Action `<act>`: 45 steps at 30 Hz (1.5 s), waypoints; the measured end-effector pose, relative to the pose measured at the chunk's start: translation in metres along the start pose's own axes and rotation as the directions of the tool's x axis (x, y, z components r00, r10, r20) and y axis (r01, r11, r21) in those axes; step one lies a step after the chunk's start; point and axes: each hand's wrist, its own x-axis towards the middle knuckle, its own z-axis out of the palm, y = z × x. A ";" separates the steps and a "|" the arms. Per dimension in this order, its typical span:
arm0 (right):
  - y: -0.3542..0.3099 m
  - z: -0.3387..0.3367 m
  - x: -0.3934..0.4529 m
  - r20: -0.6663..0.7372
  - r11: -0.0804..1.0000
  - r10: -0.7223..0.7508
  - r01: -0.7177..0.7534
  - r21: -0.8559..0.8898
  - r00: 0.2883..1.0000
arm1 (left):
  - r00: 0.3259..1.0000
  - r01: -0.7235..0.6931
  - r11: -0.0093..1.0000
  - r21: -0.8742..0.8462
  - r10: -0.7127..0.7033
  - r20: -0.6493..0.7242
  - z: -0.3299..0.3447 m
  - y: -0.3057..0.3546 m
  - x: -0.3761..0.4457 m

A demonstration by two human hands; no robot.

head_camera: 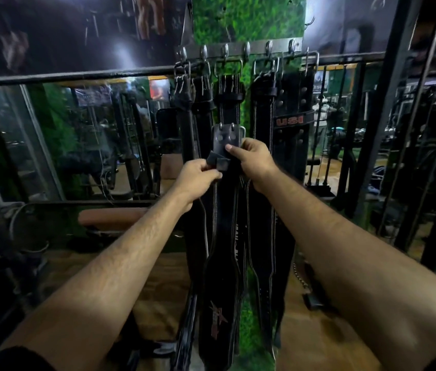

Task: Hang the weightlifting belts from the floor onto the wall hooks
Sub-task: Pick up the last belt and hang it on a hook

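A metal rail of wall hooks [246, 48] runs across a green panel at head height. Several black weightlifting belts [262, 108] hang from it by their buckles. I hold another black belt [223, 263] with white stitching upright in front of them. Its metal buckle end [226, 137] is below the hooks, and its tail reaches down to the floor. My left hand [198, 178] grips the belt's strap loop just under the buckle. My right hand [254, 159] grasps the belt beside the buckle, thumb on the leather.
Mirrors [91, 135] flank the green panel [246, 20] behind a dark horizontal bar. A brown padded bench [112, 218] stands at the left. A chain and dark item [310, 295] lie on the wooden floor at the right. Black rack posts [388, 116] rise on the right.
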 end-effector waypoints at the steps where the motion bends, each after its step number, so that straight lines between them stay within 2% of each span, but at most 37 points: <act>1: 0.000 -0.002 0.000 0.018 1.000 -0.010 0.010 -0.016 1.000 | 0.999 0.014 0.998 -0.060 -0.015 -0.030 -0.003 0.004 0.002; 3: -0.001 -0.005 -0.002 0.044 0.998 -0.031 0.033 -0.044 0.999 | 0.997 0.012 0.980 -0.197 -0.027 -0.075 -0.006 0.015 0.007; 5: -0.001 -0.009 -0.002 0.068 0.996 -0.073 0.077 -0.052 0.995 | 0.997 0.017 0.952 -0.305 -0.038 -0.064 -0.004 0.028 0.015; 9: -0.008 -0.014 0.000 0.141 0.978 -0.158 0.174 -0.115 0.977 | 0.991 0.046 0.911 -0.410 -0.093 -0.094 0.006 0.047 0.040; 11: -0.010 -0.016 0.005 0.112 0.963 -0.197 0.214 -0.165 0.974 | 0.984 0.100 0.887 -0.451 -0.156 -0.087 0.012 0.053 0.048; 14: -0.009 -0.019 0.013 0.030 0.919 -0.271 0.268 -0.290 0.962 | 0.976 0.193 0.840 -0.508 -0.215 0.014 0.018 0.053 0.063; 17: -0.009 -0.020 0.023 0.015 0.881 -0.297 0.280 -0.381 0.955 | 0.973 0.230 0.817 -0.529 -0.210 0.100 0.015 0.053 0.080; 20: -0.012 -0.019 0.038 -0.035 0.839 -0.355 0.302 -0.453 0.934 | 0.976 0.215 0.791 -0.573 -0.194 0.099 0.013 0.060 0.096; 24: -0.012 -0.012 0.057 -0.266 0.868 -0.414 0.289 -0.404 0.871 | 0.983 0.170 0.769 -0.616 -0.181 0.045 0.017 0.065 0.124; 26: -0.016 -0.009 0.070 -0.330 0.870 -0.417 0.267 -0.415 0.847 | 0.986 0.144 0.750 -0.645 -0.167 0.026 0.021 0.068 0.137; 30: -0.035 -0.013 0.096 -0.289 0.869 -0.410 0.275 -0.411 0.865 | 0.996 0.064 0.777 -0.627 -0.085 -0.004 0.032 0.077 0.158; 34: -0.048 -0.021 0.122 -0.349 0.845 -0.429 0.234 -0.481 0.833 | 0.995 0.013 0.797 -0.604 -0.072 -0.073 0.036 0.094 0.180; 37: -0.060 -0.024 0.142 -0.413 0.840 -0.412 0.162 -0.518 0.812 | 0.987 -0.013 0.814 -0.581 -0.082 -0.136 0.040 0.107 0.202; 45: -0.102 -0.032 0.197 -0.470 0.790 -0.328 -0.035 -0.612 0.819 | 0.951 -0.057 0.844 -0.534 -0.117 -0.285 0.047 0.141 0.253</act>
